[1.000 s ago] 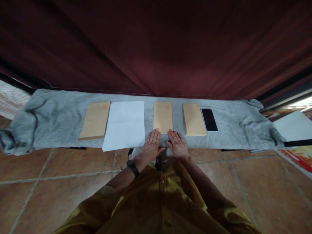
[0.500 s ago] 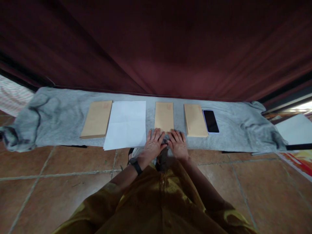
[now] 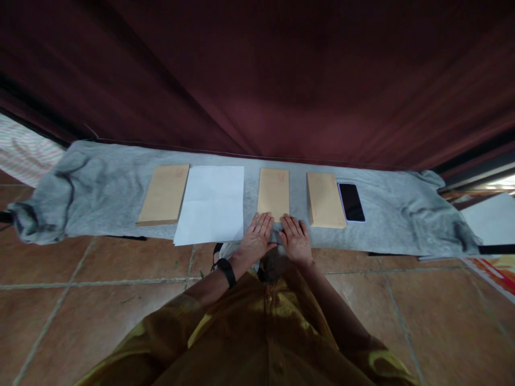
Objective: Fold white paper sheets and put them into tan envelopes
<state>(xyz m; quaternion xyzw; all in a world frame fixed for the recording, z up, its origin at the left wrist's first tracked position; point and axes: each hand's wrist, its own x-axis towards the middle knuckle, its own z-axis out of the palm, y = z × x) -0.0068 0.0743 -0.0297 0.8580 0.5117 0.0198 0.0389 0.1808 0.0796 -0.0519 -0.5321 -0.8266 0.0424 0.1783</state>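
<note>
A single brown envelope (image 3: 273,192) lies in front of me on the grey cloth, red print at its upper right. My left hand (image 3: 258,236) rests flat, its stretched fingertips on the envelope's near left corner. On the near right corner lie the fingertips of my right hand (image 3: 296,236), also flat with fingers out. Neither hand holds anything. To the left are a stack of white paper (image 3: 211,203) and a pile of brown envelopes (image 3: 164,193). Right of my hands sits another pile of brown envelopes (image 3: 325,199), beside a dark-screened phone (image 3: 351,202).
The grey cloth (image 3: 386,209) covers a long narrow surface, bunched at both ends. A dark red curtain (image 3: 257,91) hangs along its far edge. White sheets (image 3: 491,220) are at the far right. Tiled floor (image 3: 132,289) shows below the near edge.
The view has shifted slightly, so everything on the cloth sits a little further right. My fingers lie straighter and closer together on the envelope's near edge, and the envelope stays on the cloth.
</note>
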